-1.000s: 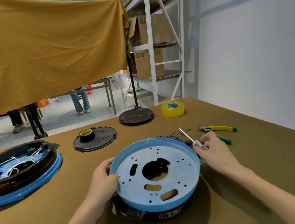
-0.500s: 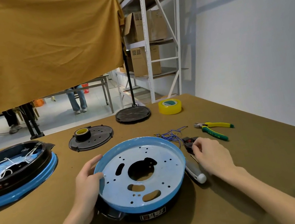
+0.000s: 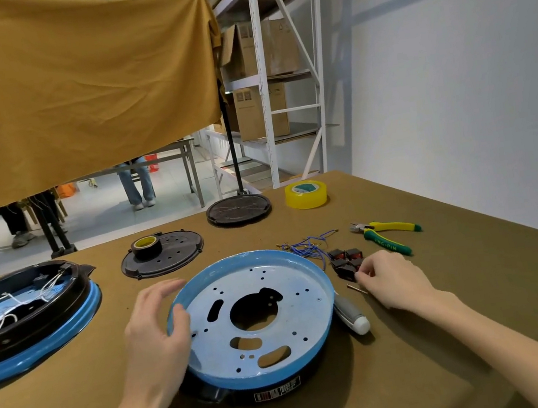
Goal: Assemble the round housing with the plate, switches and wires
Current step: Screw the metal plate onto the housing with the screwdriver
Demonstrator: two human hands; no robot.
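My left hand (image 3: 155,327) rests open against the round housing (image 3: 255,323) rim; my right hand (image 3: 392,278) pinches a switch (image 3: 347,263) on the surface (image 3: 451,333).

We find little legible text. The green-and-yellow-handled pliers (image 3: 386,235), far right of the round blue-rimmed black housing (image 3: 253,323), carry lettering on the near green handle, too small to read with certainty. The white-and-red label (image 3: 277,392) on the housing's near black wall shows print we cannot resolve. The brown cardboard boxes (image 3: 260,111) on the far shelf bear small unreadable symbols.
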